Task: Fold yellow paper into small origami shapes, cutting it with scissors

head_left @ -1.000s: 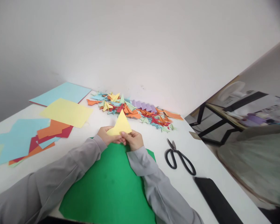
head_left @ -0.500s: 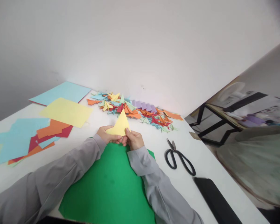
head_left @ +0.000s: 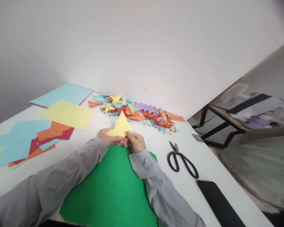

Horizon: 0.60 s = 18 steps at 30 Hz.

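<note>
A folded yellow paper (head_left: pixel 121 125), pointed at the top like a triangle, is held up between my two hands. My left hand (head_left: pixel 109 137) grips its lower left part, thumb lying across the front. At the lower right edge, my right hand (head_left: pixel 135 141) pinches it between thumb and fingers. Some fingertips are hidden behind the paper. Below both hands lies a large green sheet (head_left: pixel 111 186), partly covered by my sleeves.
Folded paper pieces in many colours (head_left: pixel 134 110) are heaped along the wall. Loose coloured sheets (head_left: pixel 21 138), a yellow sheet (head_left: pixel 67 114) and a blue sheet (head_left: pixel 61 94) lie left. Black-handled scissors (head_left: pixel 178 154) and a black flat object (head_left: pixel 217 201) lie right.
The yellow paper's tip has shifted slightly to the left and its face has turned a little. Both hands keep hold of it in nearly the same place.
</note>
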Available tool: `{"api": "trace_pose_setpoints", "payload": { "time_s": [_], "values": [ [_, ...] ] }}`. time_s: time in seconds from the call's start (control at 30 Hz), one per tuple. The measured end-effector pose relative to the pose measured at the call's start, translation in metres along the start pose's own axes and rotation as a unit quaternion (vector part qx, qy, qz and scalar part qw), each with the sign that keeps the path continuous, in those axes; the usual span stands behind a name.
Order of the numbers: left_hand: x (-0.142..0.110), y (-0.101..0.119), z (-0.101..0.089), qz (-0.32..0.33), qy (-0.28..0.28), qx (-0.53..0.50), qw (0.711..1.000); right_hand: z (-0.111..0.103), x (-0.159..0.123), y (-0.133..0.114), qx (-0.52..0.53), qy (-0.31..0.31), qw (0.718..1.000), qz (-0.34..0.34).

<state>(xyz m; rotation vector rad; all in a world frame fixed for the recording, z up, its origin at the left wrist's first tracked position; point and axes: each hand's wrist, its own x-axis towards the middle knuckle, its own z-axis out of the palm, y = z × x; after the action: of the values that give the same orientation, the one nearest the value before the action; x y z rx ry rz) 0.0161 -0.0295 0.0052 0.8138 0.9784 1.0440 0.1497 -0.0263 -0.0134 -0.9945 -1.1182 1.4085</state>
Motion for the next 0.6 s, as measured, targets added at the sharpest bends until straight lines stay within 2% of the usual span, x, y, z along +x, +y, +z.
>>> {"api": "trace_pose_setpoints", "payload": {
  "time_s": [0.2, 0.37, 0.53, 0.6],
  "values": [
    [0.0003, -0.0007, 0.0015, 0.012, 0.009, 0.002, 1.0, -0.0016, 0.0008, -0.0005, 0.05, 0.039, 0.998, 0.012],
    [0.0005, -0.0011, 0.0013, 0.016, 0.001, 0.009, 1.0, -0.0015, 0.0009, -0.0053, 0.076, 0.034, 0.996, 0.041],
    [0.0017, -0.0024, 0.0006, 0.018, 0.006, 0.005, 1.0, -0.0014, 0.0027, -0.0038, 0.086, 0.059, 0.994, 0.028],
    [0.0022, -0.0034, 0.0005, 0.022, 0.012, 0.01, 1.0, -0.0006, 0.0021, -0.002, 0.064, 0.048, 0.997, 0.014]
  ]
}}
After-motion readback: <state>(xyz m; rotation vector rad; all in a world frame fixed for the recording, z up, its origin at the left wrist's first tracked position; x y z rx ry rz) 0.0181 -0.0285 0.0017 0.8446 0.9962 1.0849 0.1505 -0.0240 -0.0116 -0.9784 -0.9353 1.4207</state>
